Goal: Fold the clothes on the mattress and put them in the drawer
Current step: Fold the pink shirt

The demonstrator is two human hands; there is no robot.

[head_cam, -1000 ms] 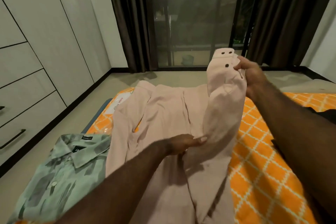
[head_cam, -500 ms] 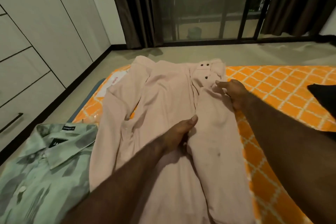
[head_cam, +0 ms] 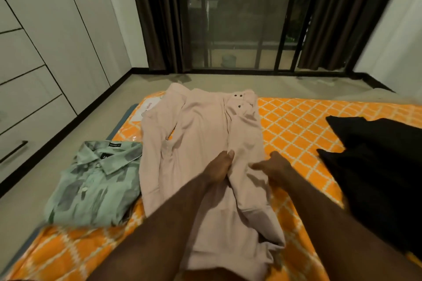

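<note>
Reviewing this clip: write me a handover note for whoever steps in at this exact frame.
Left hand: flat, pressing the middle of the pink shirt.
Right hand: fingers spread on its folded-in sleeve, blurred.
Pink shirt lies on the mattress, half folded; green shirt folded at the left edge; black garment loose on the right.
Done: green shirt.
Left: finish pink shirt, fold black garment, put all in the drawer, now shut.

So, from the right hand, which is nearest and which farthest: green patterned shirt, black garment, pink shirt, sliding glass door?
1. pink shirt, directly beneath the right hand.
2. black garment, to its right on the mattress.
3. green patterned shirt, at the left, beyond the pink shirt.
4. sliding glass door, far ahead, past the mattress.
</note>
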